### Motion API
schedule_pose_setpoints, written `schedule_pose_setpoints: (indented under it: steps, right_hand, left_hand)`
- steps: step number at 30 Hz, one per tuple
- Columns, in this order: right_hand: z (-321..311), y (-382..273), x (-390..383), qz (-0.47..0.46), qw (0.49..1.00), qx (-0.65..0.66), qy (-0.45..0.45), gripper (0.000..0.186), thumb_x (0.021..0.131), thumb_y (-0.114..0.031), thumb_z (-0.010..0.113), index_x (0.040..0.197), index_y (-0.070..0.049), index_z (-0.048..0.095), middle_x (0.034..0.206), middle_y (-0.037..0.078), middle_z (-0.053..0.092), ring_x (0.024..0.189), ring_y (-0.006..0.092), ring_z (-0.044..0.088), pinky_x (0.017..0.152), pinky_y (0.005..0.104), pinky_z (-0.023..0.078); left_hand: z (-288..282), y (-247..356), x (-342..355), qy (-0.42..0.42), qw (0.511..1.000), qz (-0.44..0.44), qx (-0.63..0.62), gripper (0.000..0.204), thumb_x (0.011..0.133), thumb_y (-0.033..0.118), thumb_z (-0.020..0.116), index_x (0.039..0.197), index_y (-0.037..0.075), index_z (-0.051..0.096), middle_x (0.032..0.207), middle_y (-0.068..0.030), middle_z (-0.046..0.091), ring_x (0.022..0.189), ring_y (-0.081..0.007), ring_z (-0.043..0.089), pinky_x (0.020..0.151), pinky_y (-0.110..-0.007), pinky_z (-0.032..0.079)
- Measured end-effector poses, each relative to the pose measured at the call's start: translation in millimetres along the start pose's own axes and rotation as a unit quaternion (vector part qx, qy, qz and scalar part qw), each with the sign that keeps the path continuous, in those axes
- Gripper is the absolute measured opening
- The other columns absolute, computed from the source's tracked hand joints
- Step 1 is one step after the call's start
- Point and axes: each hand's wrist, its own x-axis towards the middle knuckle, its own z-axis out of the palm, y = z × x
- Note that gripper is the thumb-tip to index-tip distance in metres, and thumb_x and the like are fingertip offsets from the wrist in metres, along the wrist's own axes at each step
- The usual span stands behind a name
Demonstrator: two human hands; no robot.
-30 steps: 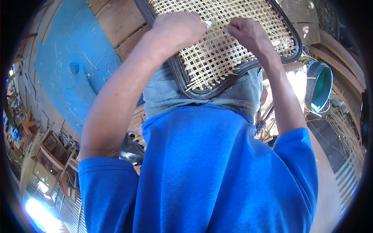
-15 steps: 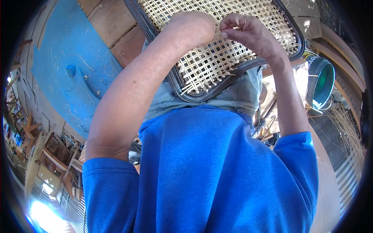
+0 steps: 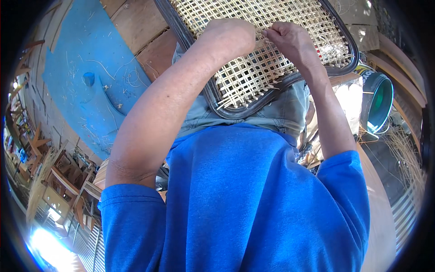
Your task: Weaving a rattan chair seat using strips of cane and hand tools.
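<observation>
A panel of pale woven cane (image 3: 247, 75) in a dark, round-cornered wooden frame (image 3: 213, 97) rests across my lap. Over the middle of the weave, my left hand (image 3: 235, 36) is bent at the wrist; its back faces me and hides the fingers. Close to its right, my right hand (image 3: 292, 41) is closed in a pinch, thumb and fingers pressed together just above the cane. Whatever lies between those fingertips is too small to make out. Short loose cane ends stick out along the near edge of the weave.
On the left lies a blue sheet (image 3: 68, 90) strewn with cane scraps. A dark bucket with a green inside (image 3: 380, 106) lies tipped on the right, near a bundle of long thin strands (image 3: 405, 149). Wooden furniture parts (image 3: 65, 183) stand at the far left.
My right hand's fingers have closed tighter, and its thumb now points toward the left hand. The left hand stays bent over the weave. The whole view has shifted slightly.
</observation>
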Motion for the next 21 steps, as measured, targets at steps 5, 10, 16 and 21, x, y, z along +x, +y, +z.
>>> schedule_pose_setpoints:
  steps: [5, 10, 16, 21]
  right_hand:
    - [-3, 1, -6, 0.019, 0.999, -0.022, 0.019, 0.022, 0.082, -0.024, 0.058, 0.082, -0.003, 0.065, 0.059, 0.010, 0.057, 0.053, 0.0150, 0.053, 0.054, 0.0336, 0.043]
    - [-6, 2, -13, 0.007, 0.999, -0.008, 0.039, 0.017, 0.078, -0.019, 0.059, 0.076, -0.002, 0.061, 0.058, 0.011, 0.055, 0.053, 0.0137, 0.052, 0.053, 0.0320, 0.044]
    - [-3, 5, -16, -0.034, 0.996, -0.016, 0.083, 0.014, 0.077, -0.014, 0.059, 0.071, -0.001, 0.057, 0.057, 0.011, 0.054, 0.051, 0.0136, 0.049, 0.053, 0.0317, 0.043]
    - [-5, 3, -20, -0.037, 0.997, -0.012, 0.069, 0.013, 0.079, -0.013, 0.058, 0.073, -0.002, 0.057, 0.060, 0.012, 0.055, 0.052, 0.0148, 0.049, 0.053, 0.0321, 0.043]
  left_hand:
    - [1, 10, -9, 0.018, 1.000, 0.010, 0.001, 0.020, 0.079, 0.015, 0.056, 0.090, 0.007, 0.071, 0.087, -0.0108, 0.069, 0.084, -0.0257, 0.067, 0.072, -0.037, 0.053]
    - [14, 12, -14, 0.070, 0.997, 0.027, -0.003, 0.018, 0.077, 0.011, 0.057, 0.086, 0.005, 0.070, 0.085, -0.0111, 0.069, 0.083, -0.0258, 0.068, 0.069, -0.035, 0.054]
    - [15, 13, -16, 0.089, 0.996, 0.025, -0.007, 0.017, 0.077, 0.009, 0.058, 0.088, 0.003, 0.069, 0.088, -0.0130, 0.069, 0.083, -0.0269, 0.068, 0.069, -0.036, 0.055]
    - [16, 13, -16, 0.084, 0.996, 0.023, -0.020, 0.019, 0.077, 0.008, 0.058, 0.092, 0.002, 0.068, 0.090, -0.0136, 0.068, 0.087, -0.0268, 0.067, 0.071, -0.036, 0.054]
